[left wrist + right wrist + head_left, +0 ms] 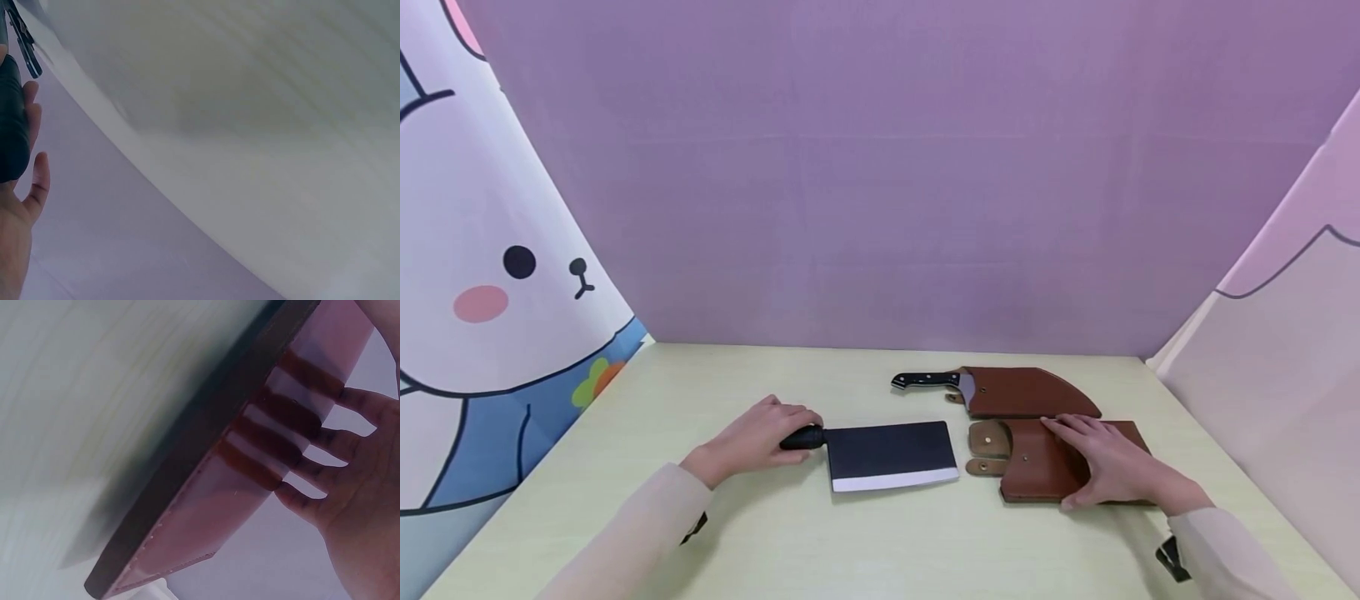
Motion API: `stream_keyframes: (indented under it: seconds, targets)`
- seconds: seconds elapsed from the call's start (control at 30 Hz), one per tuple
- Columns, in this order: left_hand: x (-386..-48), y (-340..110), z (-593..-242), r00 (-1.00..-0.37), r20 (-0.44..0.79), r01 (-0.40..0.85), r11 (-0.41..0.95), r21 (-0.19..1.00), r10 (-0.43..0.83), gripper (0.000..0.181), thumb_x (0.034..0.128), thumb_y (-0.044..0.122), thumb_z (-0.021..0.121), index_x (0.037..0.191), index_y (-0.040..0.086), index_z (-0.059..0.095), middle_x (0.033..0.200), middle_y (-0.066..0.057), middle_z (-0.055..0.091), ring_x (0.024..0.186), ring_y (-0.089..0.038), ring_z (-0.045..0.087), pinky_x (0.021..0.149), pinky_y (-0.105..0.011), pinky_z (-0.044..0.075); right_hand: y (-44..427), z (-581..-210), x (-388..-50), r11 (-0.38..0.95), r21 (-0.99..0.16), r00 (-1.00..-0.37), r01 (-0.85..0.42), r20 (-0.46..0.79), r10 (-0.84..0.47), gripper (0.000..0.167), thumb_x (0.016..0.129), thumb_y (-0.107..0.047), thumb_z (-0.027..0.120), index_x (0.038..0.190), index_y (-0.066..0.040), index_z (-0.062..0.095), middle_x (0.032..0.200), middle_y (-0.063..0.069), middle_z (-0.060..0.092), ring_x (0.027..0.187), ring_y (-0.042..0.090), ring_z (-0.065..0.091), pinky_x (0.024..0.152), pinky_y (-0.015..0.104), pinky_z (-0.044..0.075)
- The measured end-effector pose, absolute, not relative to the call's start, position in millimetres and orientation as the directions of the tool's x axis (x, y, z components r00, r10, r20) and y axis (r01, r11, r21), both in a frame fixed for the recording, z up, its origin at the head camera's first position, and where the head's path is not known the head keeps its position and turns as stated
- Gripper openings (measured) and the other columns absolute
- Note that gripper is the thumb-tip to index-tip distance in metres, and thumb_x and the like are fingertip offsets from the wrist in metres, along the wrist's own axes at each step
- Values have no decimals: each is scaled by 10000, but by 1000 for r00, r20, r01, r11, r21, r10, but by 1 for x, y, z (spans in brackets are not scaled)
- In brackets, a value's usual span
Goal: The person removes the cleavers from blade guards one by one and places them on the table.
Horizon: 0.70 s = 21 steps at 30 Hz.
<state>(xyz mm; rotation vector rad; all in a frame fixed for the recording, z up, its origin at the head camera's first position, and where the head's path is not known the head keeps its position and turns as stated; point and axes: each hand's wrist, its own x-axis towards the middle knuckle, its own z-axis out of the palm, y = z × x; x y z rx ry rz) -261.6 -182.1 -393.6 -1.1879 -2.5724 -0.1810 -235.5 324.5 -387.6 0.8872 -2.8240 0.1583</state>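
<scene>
Cream-sleeved, the left hand [763, 435] gripped a heavy-looking, rectangular black metal cleaver [889, 450] sensibly by its handle [803, 437], the right hand [1116, 465] spread on a brown leather sheath [1037, 468].

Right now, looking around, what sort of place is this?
Probably a small, screened-off tabletop workspace, though the wider room isn't visible. A pale table stands before a plain purple backdrop, with a cartoon-printed panel along the left side.

Pale wood-grain table [880, 542]
A cleaver [891, 450], a sheathed knife [1033, 392] and a brown sheath [1033, 471] lie on it.
</scene>
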Motion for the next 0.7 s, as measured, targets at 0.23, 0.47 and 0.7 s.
stream_keyframes:
  seconds: [0.23,0.47,0.7]
  targets:
    - [-258,-191,-393,-612,333,756,654,-21,718,320,787,325,668,1070,198,595,954,110,631,751,-6,538,740,-289,371,321,-387,-235,811,-49,-802,-584,192,-566,1083,506,-685,736,1340,-63,432,1289,239,471,1157,445,452,866,627,328]
    - [-255,-200,-389,-637,305,744,669,2,708,320,793,326,662,1074,188,591,969,103,632,769,-6,542,758,-294,373,318,-389,-237,813,-58,-808,-580,172,-564,1085,514,-699,722,1338,-55,432,1294,250,465,1157,470,445,874,641,319]
    - [-254,-207,-388,-640,295,743,670,0,709,323,797,323,664,1080,185,591,977,101,634,777,-2,541,755,-302,378,316,-390,-238,823,-81,-824,-563,139,-550,1105,518,-717,705,1360,-67,405,1322,243,443,1187,471,415,890,662,299]
